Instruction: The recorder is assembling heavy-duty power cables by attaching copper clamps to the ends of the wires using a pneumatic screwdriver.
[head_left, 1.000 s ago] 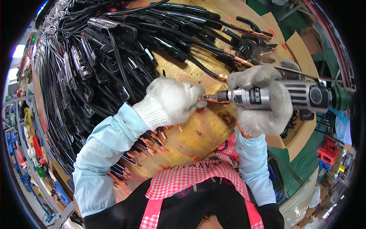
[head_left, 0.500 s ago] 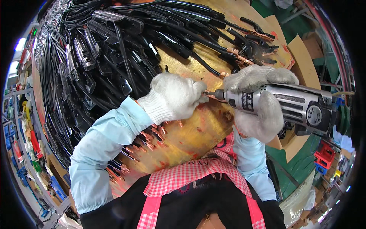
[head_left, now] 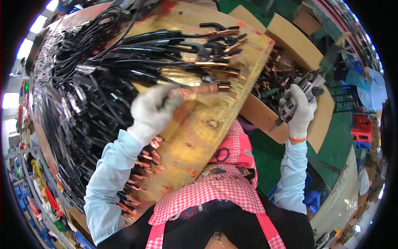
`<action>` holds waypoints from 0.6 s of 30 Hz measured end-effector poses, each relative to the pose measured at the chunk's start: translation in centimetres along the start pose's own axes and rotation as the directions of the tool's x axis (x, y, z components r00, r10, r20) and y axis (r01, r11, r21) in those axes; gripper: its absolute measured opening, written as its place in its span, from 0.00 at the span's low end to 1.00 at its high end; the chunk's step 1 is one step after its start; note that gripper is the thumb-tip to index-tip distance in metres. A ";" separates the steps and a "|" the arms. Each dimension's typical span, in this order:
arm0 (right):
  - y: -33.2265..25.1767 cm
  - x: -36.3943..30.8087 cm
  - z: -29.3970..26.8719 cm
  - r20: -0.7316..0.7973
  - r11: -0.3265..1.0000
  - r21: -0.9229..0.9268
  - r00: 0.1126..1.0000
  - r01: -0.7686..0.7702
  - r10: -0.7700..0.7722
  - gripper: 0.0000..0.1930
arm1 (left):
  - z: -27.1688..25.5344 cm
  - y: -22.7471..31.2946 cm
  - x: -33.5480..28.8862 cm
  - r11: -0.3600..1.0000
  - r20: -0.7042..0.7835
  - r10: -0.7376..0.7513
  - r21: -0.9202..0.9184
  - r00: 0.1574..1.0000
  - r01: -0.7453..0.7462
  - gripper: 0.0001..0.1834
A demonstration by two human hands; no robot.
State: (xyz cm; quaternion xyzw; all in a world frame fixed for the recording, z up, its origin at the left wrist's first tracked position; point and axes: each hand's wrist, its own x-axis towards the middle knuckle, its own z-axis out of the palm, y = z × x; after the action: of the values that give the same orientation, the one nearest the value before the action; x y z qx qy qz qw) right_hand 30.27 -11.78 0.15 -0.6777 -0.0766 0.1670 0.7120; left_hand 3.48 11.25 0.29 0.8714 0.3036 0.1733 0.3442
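My left hand [head_left: 152, 111], in a white knit glove, is blurred over the wooden tabletop. Its fingers close on the near end of a copper-coloured jaw [head_left: 201, 89] with a black tip, which looks like part of a welding electrode holder and is smeared by motion. Off to the right, my gloved right hand [head_left: 302, 107] grips a silver power screwdriver [head_left: 290, 108], its front end tilted down over a cardboard box. Beyond my left hand lie several black-handled electrode holders [head_left: 211, 66] with copper jaws.
A large heap of black cables and handles [head_left: 91, 108] covers the table's left side, bare copper ends [head_left: 143, 166] facing me. The worn wooden tabletop [head_left: 182, 145] ends beside an open cardboard box [head_left: 265, 118] holding dark and copper parts. Red crates [head_left: 361, 128] stand farther right.
My right hand has carried the screwdriver away from my left hand, rightward over the box. My left hand has shifted left and lower, the copper jaw at its fingers. The view has turned.
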 end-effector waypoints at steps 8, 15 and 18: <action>9.9 6.6 -18.3 -0.353 0.242 -0.909 0.935 -0.339 -0.018 0.38 | 6.8 0.5 5.1 0.790 0.033 0.499 0.394 0.866 -0.470 0.24; 11.5 9.3 -7.2 0.230 0.099 -0.962 0.952 0.254 -0.203 0.22 | 7.6 -0.5 5.8 0.777 0.004 0.450 0.491 0.893 -0.394 0.27; 15.8 12.5 -2.5 0.229 -0.060 -0.970 0.969 0.235 0.094 0.18 | 5.2 4.1 3.7 0.686 0.059 0.504 0.579 0.861 -0.441 0.28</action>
State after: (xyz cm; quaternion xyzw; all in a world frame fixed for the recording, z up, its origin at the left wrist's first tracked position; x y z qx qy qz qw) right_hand 40.64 -9.46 -17.09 -0.9523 -0.2891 0.0968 -0.0107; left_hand 10.63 8.72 -0.08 0.9715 0.1237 0.2020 -0.0075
